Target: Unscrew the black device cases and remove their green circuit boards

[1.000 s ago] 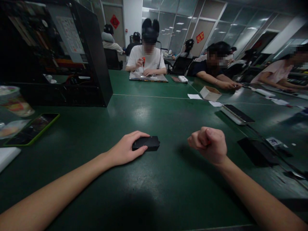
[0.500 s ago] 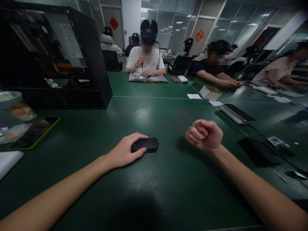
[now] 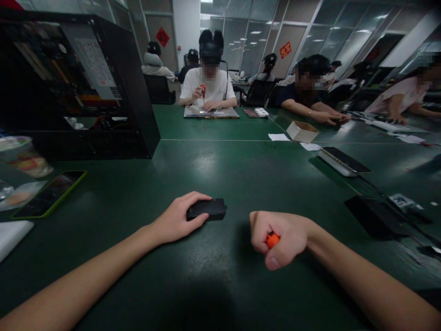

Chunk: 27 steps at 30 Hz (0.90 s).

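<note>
My left hand [image 3: 177, 220] is closed around the left end of a small black rectangular box [image 3: 216, 209], thumb on the near side and fingers over the far side. The box lies flat on the green table [image 3: 206, 170], with a tiny nub at its right end. To its right, my right hand [image 3: 280, 234] is held just above the table in a fist, wrist bent and thumb toward me. From the fist shows the rounded end of an orange handle [image 3: 272, 239]; the rest of it is hidden by the fingers. The two hands are apart.
An open black computer case [image 3: 138, 92] stands at left, near a cup [image 3: 29, 158] and a green-edged phone [image 3: 51, 193]. At right are an open carton [image 3: 302, 132], a black-topped white device [image 3: 344, 161] and cables. Across the table, a person [image 3: 208, 87] holds a red screwdriver.
My right hand has come down and left, nearer the black box, and has turned so that the orange end shows more. The left hand keeps its hold.
</note>
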### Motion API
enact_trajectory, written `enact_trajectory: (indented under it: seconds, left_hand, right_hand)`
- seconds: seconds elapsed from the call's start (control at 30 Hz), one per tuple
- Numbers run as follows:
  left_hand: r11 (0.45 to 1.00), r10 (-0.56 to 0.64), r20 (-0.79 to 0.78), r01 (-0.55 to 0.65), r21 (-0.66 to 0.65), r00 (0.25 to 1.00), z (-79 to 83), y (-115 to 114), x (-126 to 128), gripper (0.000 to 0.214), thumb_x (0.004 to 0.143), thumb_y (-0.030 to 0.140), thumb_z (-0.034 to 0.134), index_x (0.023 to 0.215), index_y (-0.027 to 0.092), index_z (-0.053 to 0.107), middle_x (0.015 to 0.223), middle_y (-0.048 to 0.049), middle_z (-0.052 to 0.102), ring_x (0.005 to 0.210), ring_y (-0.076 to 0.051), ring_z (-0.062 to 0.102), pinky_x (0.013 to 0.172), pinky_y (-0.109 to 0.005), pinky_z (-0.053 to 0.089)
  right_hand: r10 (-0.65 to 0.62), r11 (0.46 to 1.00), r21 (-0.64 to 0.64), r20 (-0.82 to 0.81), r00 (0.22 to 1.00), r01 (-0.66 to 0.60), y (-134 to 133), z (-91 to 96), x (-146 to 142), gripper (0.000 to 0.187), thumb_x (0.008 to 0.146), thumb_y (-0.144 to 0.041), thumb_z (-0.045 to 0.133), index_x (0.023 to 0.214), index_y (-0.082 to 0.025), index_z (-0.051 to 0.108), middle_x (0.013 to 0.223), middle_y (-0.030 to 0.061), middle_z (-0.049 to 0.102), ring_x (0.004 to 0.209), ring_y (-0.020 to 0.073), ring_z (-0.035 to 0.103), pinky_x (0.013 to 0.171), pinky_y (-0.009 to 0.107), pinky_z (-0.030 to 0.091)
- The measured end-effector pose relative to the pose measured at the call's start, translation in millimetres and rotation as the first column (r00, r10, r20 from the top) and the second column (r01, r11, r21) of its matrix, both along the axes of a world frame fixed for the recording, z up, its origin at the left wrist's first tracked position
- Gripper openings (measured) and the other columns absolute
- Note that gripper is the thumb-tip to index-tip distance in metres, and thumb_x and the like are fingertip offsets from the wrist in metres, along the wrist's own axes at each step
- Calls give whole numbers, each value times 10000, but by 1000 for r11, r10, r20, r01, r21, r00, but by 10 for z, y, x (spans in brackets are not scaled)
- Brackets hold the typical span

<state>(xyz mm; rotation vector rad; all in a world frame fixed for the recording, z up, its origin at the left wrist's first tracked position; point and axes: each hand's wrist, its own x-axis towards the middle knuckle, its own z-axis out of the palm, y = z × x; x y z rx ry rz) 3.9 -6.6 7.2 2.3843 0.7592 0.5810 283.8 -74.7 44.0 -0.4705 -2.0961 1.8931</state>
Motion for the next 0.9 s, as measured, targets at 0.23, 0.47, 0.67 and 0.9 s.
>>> enact_trajectory:
  seconds: [0.23,0.47,0.67,0.9]
  left_hand:
    - [1000,9,-4,-9,13,1000,32,-11,21,369,965,389,603,1297,229,604,1251,-91,689,1113,-276,661,985,-414,516]
    - [1000,-2,14,1,28,1000,18,-8,4,369,960,370,609,1299,224,601,1249,-92,686,1108,-267,666,975,-408,519]
    - [1000,-13,39,12,26,999,-2,-14,-2,365,962,365,614,1300,229,605,1242,-88,688,1103,-263,669,979,-407,519]
    - [1000,-30,35,30,10,999,10,-20,-1,371,958,350,621,1309,233,601,1259,-93,682,1127,-270,658,978,-413,518]
  right_hand:
    - [-504,863,-137,-265,822,485,198,-71,-34,519,869,-487,665,518,-210,402,441,-96,294,385,56,220,391,220,166]
    - [-677,735,-503,-500,540,456,327,-216,596,505,870,-346,511,473,-233,220,372,-108,94,315,77,78,356,237,152]
    - [-524,850,-414,-596,608,327,289,-314,699,575,810,-387,573,404,-240,195,288,-126,7,259,65,39,351,238,149]
    - [-491,869,-270,-569,659,415,188,-182,493,490,870,-349,512,477,-236,242,354,-107,111,312,79,86,400,252,175]
